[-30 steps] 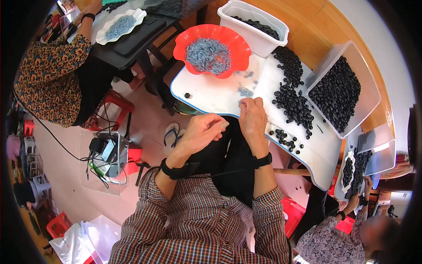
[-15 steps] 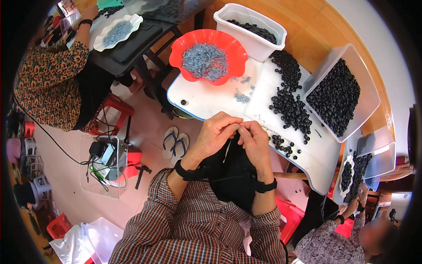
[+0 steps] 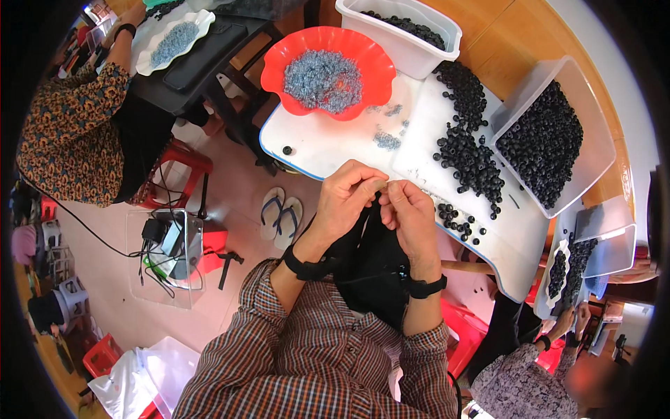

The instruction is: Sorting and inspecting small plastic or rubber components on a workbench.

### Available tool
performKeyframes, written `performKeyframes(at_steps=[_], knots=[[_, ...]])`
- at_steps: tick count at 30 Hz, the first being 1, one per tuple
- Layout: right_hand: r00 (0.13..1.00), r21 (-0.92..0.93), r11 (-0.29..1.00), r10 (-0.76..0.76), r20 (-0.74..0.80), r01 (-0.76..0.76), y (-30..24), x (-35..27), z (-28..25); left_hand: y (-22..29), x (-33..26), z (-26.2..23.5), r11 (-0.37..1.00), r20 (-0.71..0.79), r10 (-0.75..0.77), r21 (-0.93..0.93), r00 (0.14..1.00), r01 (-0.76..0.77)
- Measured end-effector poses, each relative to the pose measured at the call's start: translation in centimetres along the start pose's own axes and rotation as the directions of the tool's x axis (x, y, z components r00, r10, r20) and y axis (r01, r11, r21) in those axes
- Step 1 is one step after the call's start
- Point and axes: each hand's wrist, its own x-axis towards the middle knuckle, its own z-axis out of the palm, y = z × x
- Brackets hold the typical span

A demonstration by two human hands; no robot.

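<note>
Above my lap, my left hand [image 3: 349,199] and my right hand [image 3: 413,213] meet fingertip to fingertip in front of the white table's [image 3: 314,150] near edge. Both are closed in a pinch; whatever lies between the fingers is too small to make out. Just right of my right hand, loose black round pieces [image 3: 457,222] lie on the tabletop. A bigger heap of them [image 3: 464,160] spreads over a white sheet. A red wavy-rimmed bowl [image 3: 382,59] holds many tiny grey-blue translucent pieces [image 3: 322,80], and some more [image 3: 386,141] are scattered beside it.
A white tub [image 3: 349,21] and a tilted transparent bin [image 3: 593,164], both holding black pieces, stand at the back and right. People work at the upper left [image 3: 77,133] and lower right [image 3: 527,380]. On the floor lie sandals [image 3: 280,216] and a transparent box with cables [image 3: 164,258].
The view has shifted a little. My hands stay joined at the fingertips, and my right fingers have curled in more. At the lower right, the other person's hands have shifted slightly.
</note>
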Motion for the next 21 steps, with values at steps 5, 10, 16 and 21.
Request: performKeyframes(at_steps=[5, 10, 16, 21], knots=[[1.000, 0.109, 0.994, -0.012, 0.022, 0.009, 0.2, 0.5, 0.2, 0.0, 0.2, 0.4, 0.994, -0.037, -0.065, -0.092, 0.997, 0.061], [0.998, 0.026, 0.998, -0.054, -0.013, 0.055, 0.4, 0.6, 0.4, -0.4, 0.4, 0.6, 0.982, -0.058, -0.149, -0.124, 0.987, 0.141], [0.974, -0.199, 0.970, -0.169, -0.154, 0.137, 0.7, 0.7, 1.3, -0.3, 1.0, 0.9, 0.959, -0.075, -0.255, -0.145, 0.964, 0.243], [0.954, -0.263, 0.945, -0.244, -0.173, 0.194, 0.6, 1.3, 1.3, -0.4, 1.7, 0.8, 0.914, -0.031, -0.336, -0.253, 0.941, 0.318]])
